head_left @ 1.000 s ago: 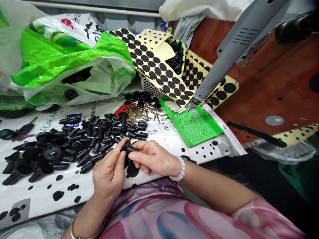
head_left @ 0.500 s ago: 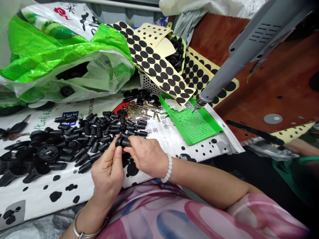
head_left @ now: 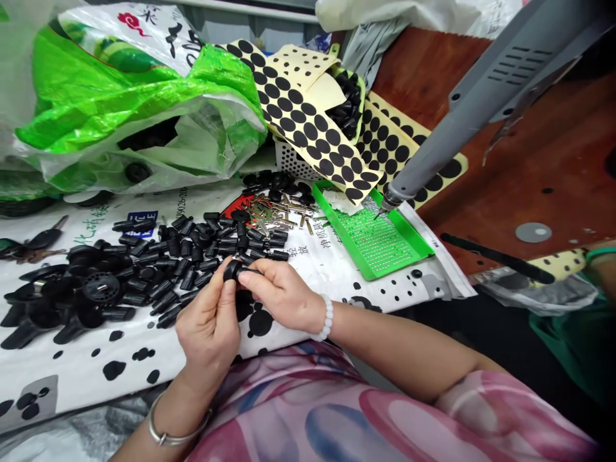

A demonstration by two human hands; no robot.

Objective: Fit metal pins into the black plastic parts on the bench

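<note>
A small black round plastic part (head_left: 231, 270) is pinched between the thumb and fingers of my left hand (head_left: 212, 324). My right hand (head_left: 283, 295) is closed against its right side, thumb and fingertips on a dark piece that joins or touches the round part; its shape is mostly covered by the fingers. Left of both hands lies a heap of black ribbed plastic cylinders (head_left: 185, 253). Beyond them is a pile of small metal pins (head_left: 274, 213). Larger black knob-like parts (head_left: 102, 289) sit at the heap's left end.
A green tray (head_left: 380, 247) filled with rows of screws lies to the right, a grey electric screwdriver (head_left: 418, 160) hanging over it. Sheets of black round stickers (head_left: 308, 125) lean across a basket at the back. A green plastic bag (head_left: 144, 115) stands back left.
The view has shifted slightly. My right fingers have moved nearer the round part and now hide most of the ribbed cylinder seen earlier. My left hand keeps its pinch.
</note>
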